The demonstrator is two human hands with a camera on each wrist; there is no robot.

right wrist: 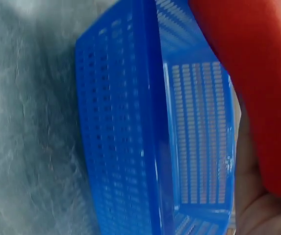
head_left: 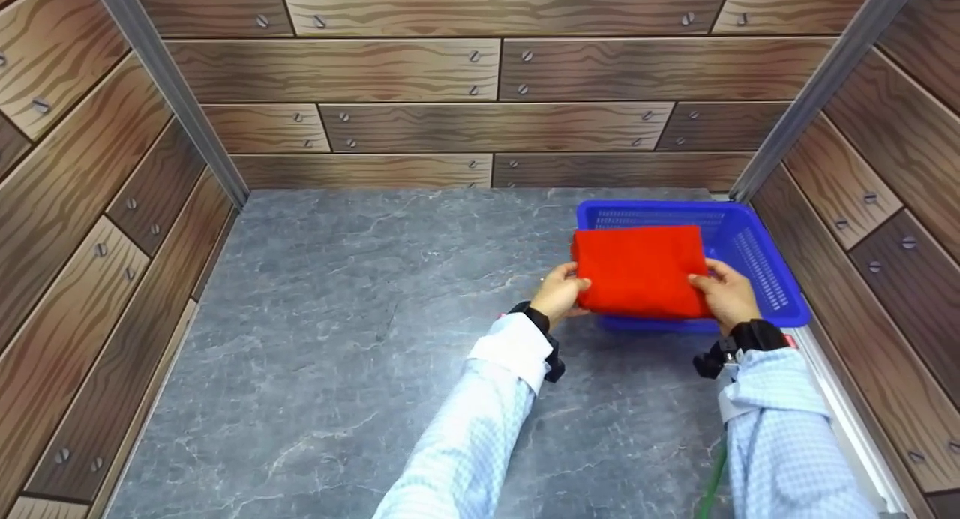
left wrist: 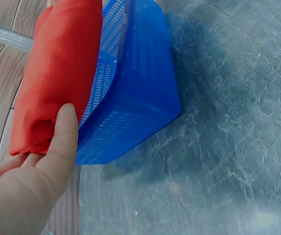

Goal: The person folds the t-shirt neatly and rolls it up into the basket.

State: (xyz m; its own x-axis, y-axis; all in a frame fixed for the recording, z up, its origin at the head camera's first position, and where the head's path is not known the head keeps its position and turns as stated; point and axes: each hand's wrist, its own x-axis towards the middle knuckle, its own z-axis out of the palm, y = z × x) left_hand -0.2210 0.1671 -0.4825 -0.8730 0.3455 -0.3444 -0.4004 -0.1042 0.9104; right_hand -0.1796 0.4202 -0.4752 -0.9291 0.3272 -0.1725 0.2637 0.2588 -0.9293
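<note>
A folded red cloth (head_left: pixel 641 271) is held level over a blue plastic basket (head_left: pixel 769 268) at the right of the surface. My left hand (head_left: pixel 559 292) grips the cloth's left end, thumb on top and fingers beneath. On the opposite end my right hand (head_left: pixel 727 292) pinches it the same way. In the left wrist view the rolled edge of the red cloth (left wrist: pixel 57 73) lies between thumb and fingers, beside the blue basket (left wrist: pixel 135 93). The right wrist view shows the red cloth (right wrist: pixel 258 73) above the basket's slotted wall (right wrist: pixel 113 122). Much of the basket's inside is hidden by the cloth.
The grey marbled tabletop (head_left: pixel 337 316) stretches to the left and front. Wood-patterned panels (head_left: pixel 480 69) enclose it at the back and both sides. The basket stands close to the right panel (head_left: pixel 862 279). A green cord (head_left: pixel 712 478) runs below the right forearm.
</note>
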